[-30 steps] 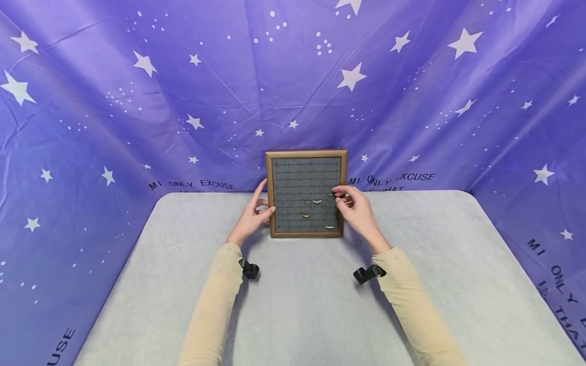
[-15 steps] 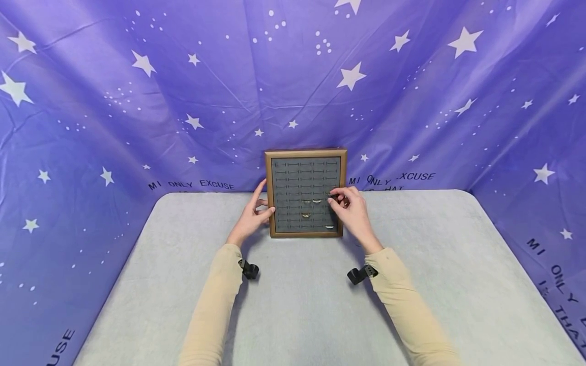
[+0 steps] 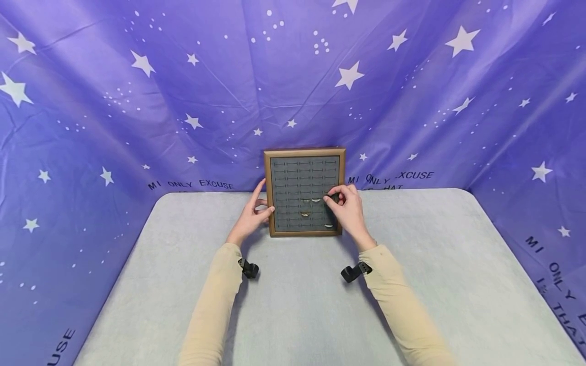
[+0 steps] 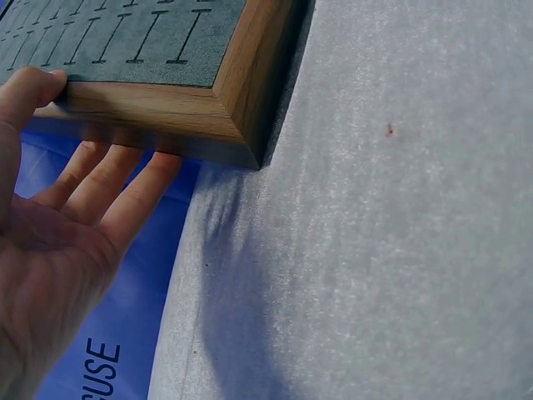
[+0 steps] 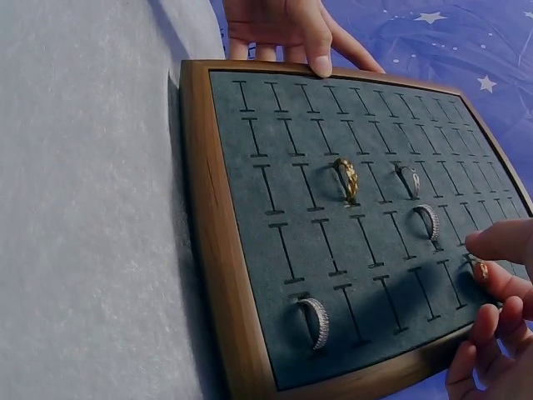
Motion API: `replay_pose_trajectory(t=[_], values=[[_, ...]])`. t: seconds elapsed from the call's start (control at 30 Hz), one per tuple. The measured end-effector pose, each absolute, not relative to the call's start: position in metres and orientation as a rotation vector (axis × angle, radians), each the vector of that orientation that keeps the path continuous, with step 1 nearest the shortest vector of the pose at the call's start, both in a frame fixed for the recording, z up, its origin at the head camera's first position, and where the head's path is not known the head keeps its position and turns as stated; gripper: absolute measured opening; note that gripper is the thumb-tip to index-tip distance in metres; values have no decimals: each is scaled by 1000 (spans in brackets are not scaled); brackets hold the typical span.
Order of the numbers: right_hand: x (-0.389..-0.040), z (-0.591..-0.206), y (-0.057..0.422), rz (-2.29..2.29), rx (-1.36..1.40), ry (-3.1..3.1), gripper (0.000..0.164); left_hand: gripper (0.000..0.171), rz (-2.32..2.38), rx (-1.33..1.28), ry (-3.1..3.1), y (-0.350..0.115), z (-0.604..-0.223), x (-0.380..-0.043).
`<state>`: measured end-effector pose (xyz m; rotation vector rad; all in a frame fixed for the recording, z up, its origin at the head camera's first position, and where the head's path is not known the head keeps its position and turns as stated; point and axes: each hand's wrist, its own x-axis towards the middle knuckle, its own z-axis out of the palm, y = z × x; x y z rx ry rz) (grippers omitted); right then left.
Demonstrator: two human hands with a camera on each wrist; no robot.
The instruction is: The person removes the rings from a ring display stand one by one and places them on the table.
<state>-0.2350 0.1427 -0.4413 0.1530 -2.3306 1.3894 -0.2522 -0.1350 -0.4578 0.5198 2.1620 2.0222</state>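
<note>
A ring display tray (image 3: pixel 304 175) with a wooden frame and a grey slotted pad stands tilted at the back of the table. My left hand (image 3: pixel 249 218) grips its left side, thumb on the front of the frame and fingers behind, as the left wrist view shows. My right hand (image 3: pixel 350 211) is at the tray's right column, thumb and forefinger pinching a gold ring (image 5: pixel 482 271) at a slot. Other rings sit in slots: a thick gold ring (image 5: pixel 346 181), a plain silver ring (image 5: pixel 408 180) and two stone-set silver bands, one silver band (image 5: pixel 316 323) near the bottom corner.
The tray stands on a pale grey table (image 3: pixel 293 305). A purple star-printed cloth (image 3: pixel 206 76) rises behind and on both sides. A black wrist camera (image 3: pixel 249 269) is worn on each forearm, over beige sleeves (image 3: pixel 210 305).
My right hand has moved left, its fingertips going from the tray's right edge to farther in over the right column. My left hand and the tray stay nearly still.
</note>
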Motion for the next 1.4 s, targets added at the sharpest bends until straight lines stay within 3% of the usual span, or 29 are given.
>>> replay_pose_trajectory(t=[0.83, 1.13, 1.4], values=[[-224, -447, 151, 1616, 160, -2255, 10, 81, 2007, 521, 2187, -133, -456, -249], [-197, -423, 149, 1690, 130, -2244, 9, 82, 2003, 502, 2202, -132, -459, -248], [-191, -426, 155, 1691, 120, -2246, 9, 82, 2001, 502, 2213, -132, -459, -249]])
